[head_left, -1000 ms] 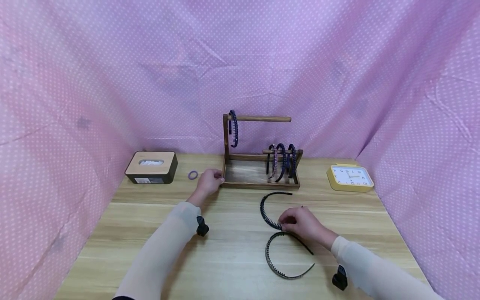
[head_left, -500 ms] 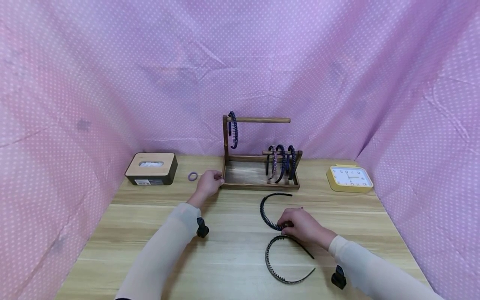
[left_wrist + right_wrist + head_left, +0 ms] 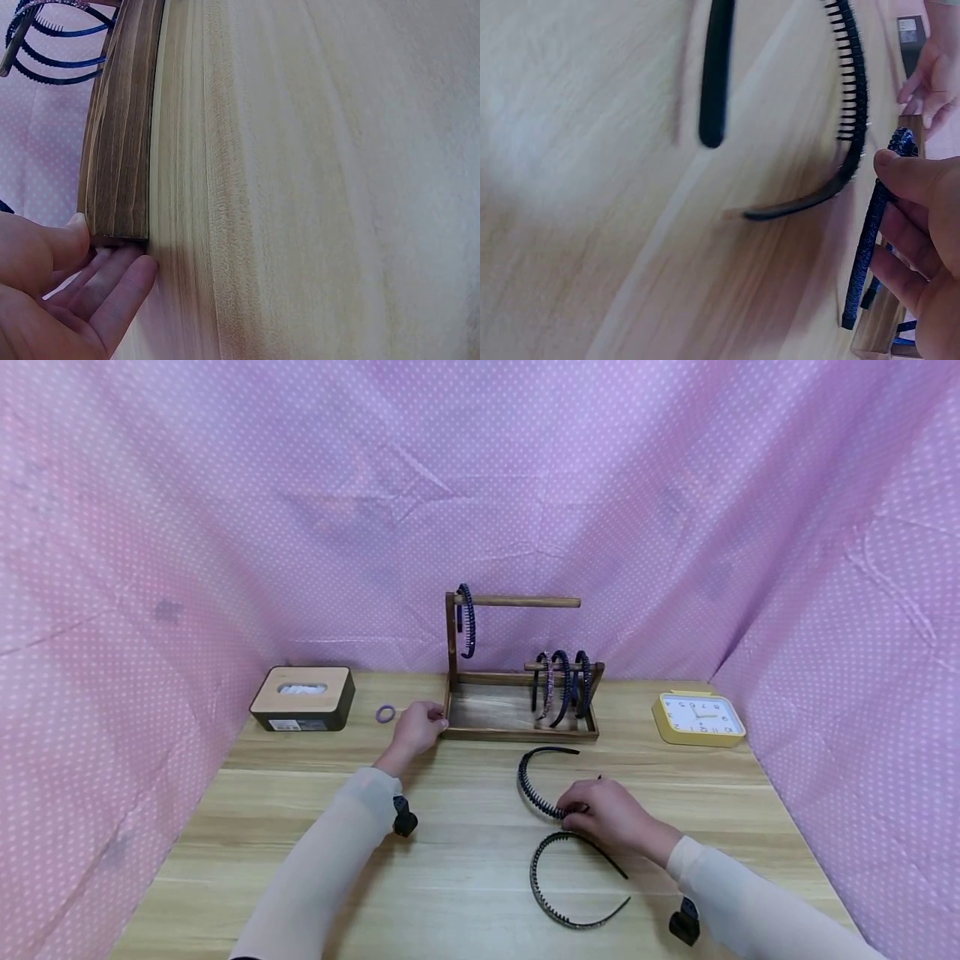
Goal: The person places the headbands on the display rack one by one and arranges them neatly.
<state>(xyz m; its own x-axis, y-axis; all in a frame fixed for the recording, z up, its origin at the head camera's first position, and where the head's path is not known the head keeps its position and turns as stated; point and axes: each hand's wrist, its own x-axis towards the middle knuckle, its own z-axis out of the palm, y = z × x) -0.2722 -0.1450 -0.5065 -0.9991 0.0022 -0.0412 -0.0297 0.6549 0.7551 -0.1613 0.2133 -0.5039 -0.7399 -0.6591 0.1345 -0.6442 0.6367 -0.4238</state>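
Note:
My left hand (image 3: 418, 727) grips the front left corner of a brown wooden headband rack (image 3: 517, 735). In the left wrist view its thumb lies against the tray wall (image 3: 124, 135) and the fingers meet the end. My right hand (image 3: 606, 812) pinches a dark toothed headband (image 3: 529, 787) by its lower arm, low over the table. The right wrist view shows that headband (image 3: 864, 255) as glittery blue-black between thumb and fingers. Nearer the front edge lies another dark toothed headband (image 3: 536, 870), its opening towards the right.
Several headbands hang on the rack's low right bar, among them a pink glittery one (image 3: 547, 689). A dark one (image 3: 469, 622) hangs from the upper bar (image 3: 525, 602). A tissue box (image 3: 303, 697) and purple ring (image 3: 386, 714) stand left; a yellow clock (image 3: 699, 718) stands right.
The pinched headband has shifted very slightly left with my right hand's fingers. My left hand stays at the rack's corner, and the rack keeps its place.

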